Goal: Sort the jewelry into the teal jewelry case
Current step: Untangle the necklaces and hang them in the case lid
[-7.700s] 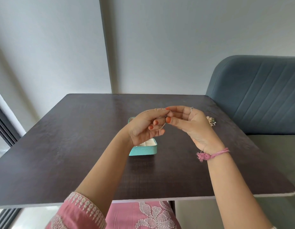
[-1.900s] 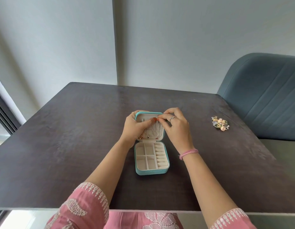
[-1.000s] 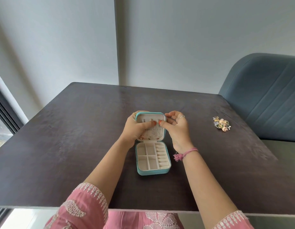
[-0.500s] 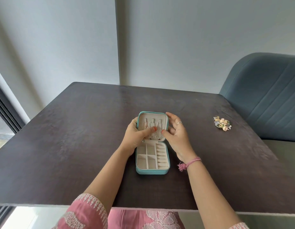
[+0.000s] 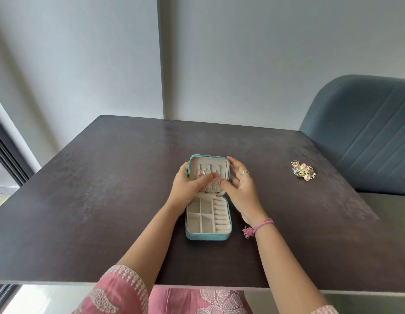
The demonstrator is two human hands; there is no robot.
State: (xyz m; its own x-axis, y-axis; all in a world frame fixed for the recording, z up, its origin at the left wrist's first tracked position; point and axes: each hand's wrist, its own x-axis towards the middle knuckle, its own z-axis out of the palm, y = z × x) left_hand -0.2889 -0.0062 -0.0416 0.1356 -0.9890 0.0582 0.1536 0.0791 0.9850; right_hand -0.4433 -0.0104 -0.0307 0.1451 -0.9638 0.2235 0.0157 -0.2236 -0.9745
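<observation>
Steadying the lid with my left hand, thumb pressing the chains; my right hand, loosely open beside it, should tuck them flat, gently.

Pink garment with white embroidery; left sleeve ends below the elbow. Right wrist: pink thread band with tassel; silver ring on right hand. Nails painted orange-red; a ring on left hand.
</observation>
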